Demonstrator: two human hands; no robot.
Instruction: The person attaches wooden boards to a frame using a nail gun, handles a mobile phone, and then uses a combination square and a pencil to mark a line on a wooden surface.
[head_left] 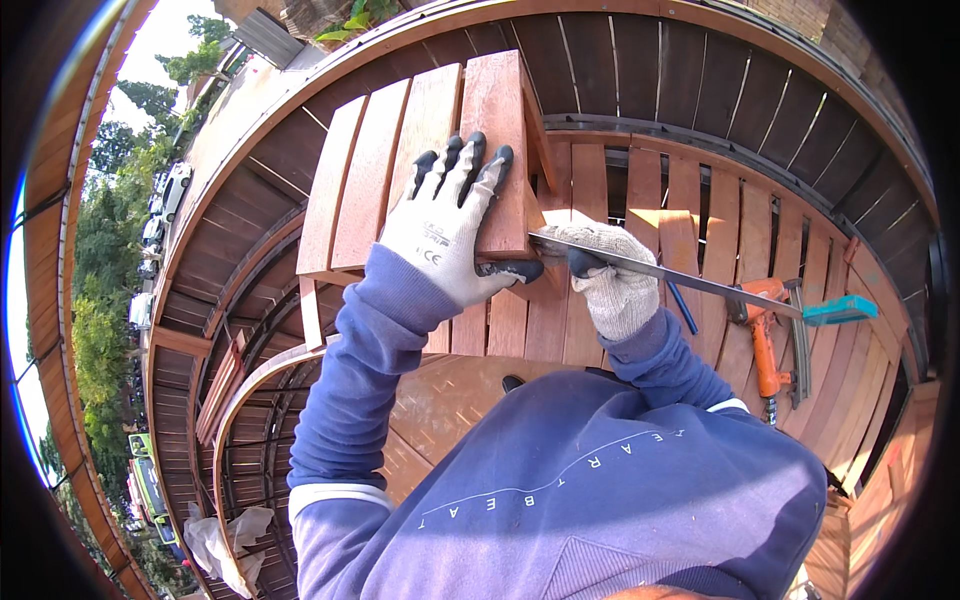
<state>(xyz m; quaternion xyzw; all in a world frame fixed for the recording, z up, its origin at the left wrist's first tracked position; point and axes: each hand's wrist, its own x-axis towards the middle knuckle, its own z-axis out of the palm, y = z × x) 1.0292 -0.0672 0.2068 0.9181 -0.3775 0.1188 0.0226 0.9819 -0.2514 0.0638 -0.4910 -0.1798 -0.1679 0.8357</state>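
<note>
My left hand (445, 215), in a white work glove with dark fingertips, lies spread on a slatted wooden piece (425, 120). Its thumb points along the near edge of the piece. That piece is made of several reddish planks with angled wooden supports below. Closed around a long flat metal blade (700, 284) is my right hand (612, 275), in a pale knitted glove. The blade's near end meets the wooden piece's right corner. At its other end sits a teal end piece (840, 310); it looks like a carpenter's square.
An orange nail gun (765, 340) lies on the slatted wooden seat (690, 200) at the right. Beside my right wrist lies a thin blue pencil or pen (683, 308). A dark curved slatted backrest (640, 65) runs behind. Crumpled pale sheeting (225, 540) sits at lower left.
</note>
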